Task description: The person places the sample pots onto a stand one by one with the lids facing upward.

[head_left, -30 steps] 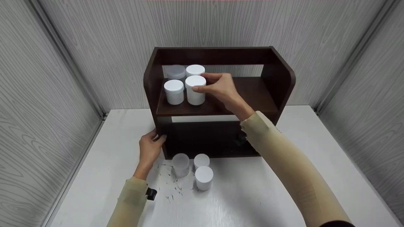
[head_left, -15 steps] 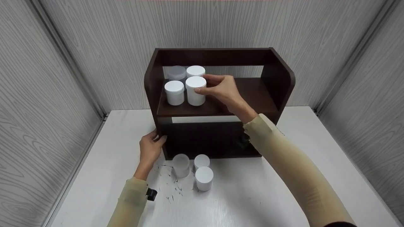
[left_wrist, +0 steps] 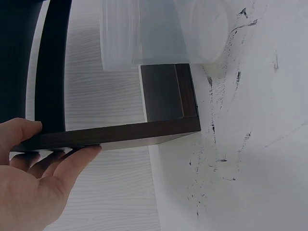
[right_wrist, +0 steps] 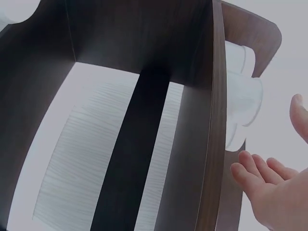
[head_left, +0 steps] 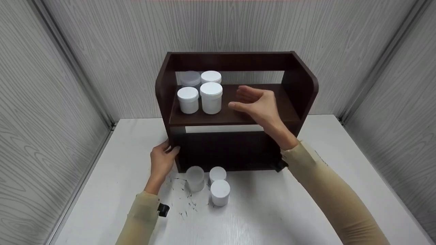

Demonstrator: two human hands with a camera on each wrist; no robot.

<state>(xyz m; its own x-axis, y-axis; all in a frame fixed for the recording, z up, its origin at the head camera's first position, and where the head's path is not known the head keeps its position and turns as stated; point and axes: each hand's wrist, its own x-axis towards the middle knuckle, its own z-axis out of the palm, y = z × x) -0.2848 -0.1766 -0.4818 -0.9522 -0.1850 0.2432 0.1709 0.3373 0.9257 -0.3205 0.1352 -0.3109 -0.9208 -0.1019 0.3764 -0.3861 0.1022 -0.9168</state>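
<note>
My left hand [head_left: 162,161] grips the left side panel of a dark brown wooden shelf [head_left: 238,120], thumb on one face and fingers on the other in the left wrist view. Over the upper board, my right hand [head_left: 260,105] holds nothing, its thumb and fingers spread apart. To its left, and not touching it, stands a tall white lidded jar [head_left: 211,98]. Beside that is a shorter white jar [head_left: 188,100]. Behind them stand another white jar [head_left: 211,76] and a translucent jar [head_left: 190,79], both partly hidden.
On the white table [head_left: 272,207], in front of the shelf, stand a translucent jar [head_left: 195,178] and two white jars, one nearer [head_left: 220,193] and one partly behind it. Dark scuff marks lie around them. Grey wood-patterned walls enclose the table at the back and sides.
My right hand has let go of the tall white jar and moved right and slightly down, away from it. The jar stays on the upper board. My left hand keeps its place.
</note>
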